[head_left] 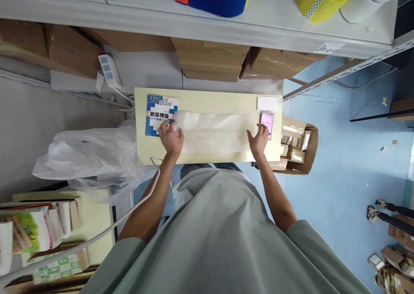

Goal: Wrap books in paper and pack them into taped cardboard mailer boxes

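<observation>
A pale, translucent sheet (213,132) lies flat across the cream table (200,158), between my two hands. My left hand (172,139) is at the sheet's left edge, with its fingers apart and reaching over the lower right corner of a blue and white book (157,128). At the opposite end, my right hand (258,141) has its thumb and fingers spread by the sheet's right edge. Its fingertips come close to a phone (267,120) with a pink screen. A small white rectangular item (268,103) is above the phone.
A grey shelf (129,11) crosses above the table, bearing yellow tape (318,3). Cardboard boxes (210,59) and a power strip (110,71) are behind. An open carton (310,149) stands right, a plastic bag (93,151) left. A cable (142,201) crosses my left arm.
</observation>
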`<state>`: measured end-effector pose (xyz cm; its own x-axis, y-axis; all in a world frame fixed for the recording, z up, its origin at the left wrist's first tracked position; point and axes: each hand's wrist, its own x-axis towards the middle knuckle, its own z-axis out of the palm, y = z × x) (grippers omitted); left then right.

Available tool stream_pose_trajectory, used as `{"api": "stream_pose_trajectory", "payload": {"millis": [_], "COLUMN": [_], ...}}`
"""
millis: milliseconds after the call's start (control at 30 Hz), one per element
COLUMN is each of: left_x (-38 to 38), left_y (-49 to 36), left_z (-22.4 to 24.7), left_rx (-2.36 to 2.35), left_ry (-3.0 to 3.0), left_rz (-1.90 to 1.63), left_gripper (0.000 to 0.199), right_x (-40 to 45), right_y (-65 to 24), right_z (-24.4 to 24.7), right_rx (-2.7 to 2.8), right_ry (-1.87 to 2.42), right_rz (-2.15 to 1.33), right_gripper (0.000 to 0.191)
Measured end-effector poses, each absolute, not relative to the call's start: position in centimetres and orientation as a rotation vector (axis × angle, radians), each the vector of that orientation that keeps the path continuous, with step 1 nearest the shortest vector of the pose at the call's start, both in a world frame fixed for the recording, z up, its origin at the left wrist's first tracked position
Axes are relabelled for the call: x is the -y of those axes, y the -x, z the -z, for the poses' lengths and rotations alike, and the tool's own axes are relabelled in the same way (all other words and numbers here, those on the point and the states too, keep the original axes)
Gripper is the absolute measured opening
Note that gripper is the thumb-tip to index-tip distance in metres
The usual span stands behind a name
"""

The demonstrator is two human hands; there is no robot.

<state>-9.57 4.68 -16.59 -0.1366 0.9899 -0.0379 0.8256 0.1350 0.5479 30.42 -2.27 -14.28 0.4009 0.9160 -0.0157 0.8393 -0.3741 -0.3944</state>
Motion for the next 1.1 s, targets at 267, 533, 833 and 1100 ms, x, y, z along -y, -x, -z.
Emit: {"api": "stream_pose_trajectory", "payload": {"millis": [267, 533, 833, 1100], "left_x": [-3.7, -3.9, -5.0, -4.3], "left_y": [1.3, 1.2, 3.9, 1.6], "left_z": [18.4, 21.3, 21.3, 20.8], "left_rx": [-1.547, -1.46, -1.366, -1.668], "left_ry": [-1.979, -2.062, -2.106, -1.907], "left_rz": [-0.346, -0.334, -0.313, -0.331], "left_gripper": [0.078, 0.094, 0.094, 0.096], "right_x": [-1.1, -3.1, 3.4, -2.5], "right_y": [-18.9, -16.1, -19.7, -17.1], "right_z": [16.4, 19.7, 18.2, 18.9], "right_rx": [2.169, 2.201, 2.123, 2.156], "right_ry": [1.972, 2.01, 2.222, 1.984], "right_rz": [-0.722, -0.724, -0.656, -0.7], "right_gripper": [0.064, 0.075, 0.081, 0.077]}}
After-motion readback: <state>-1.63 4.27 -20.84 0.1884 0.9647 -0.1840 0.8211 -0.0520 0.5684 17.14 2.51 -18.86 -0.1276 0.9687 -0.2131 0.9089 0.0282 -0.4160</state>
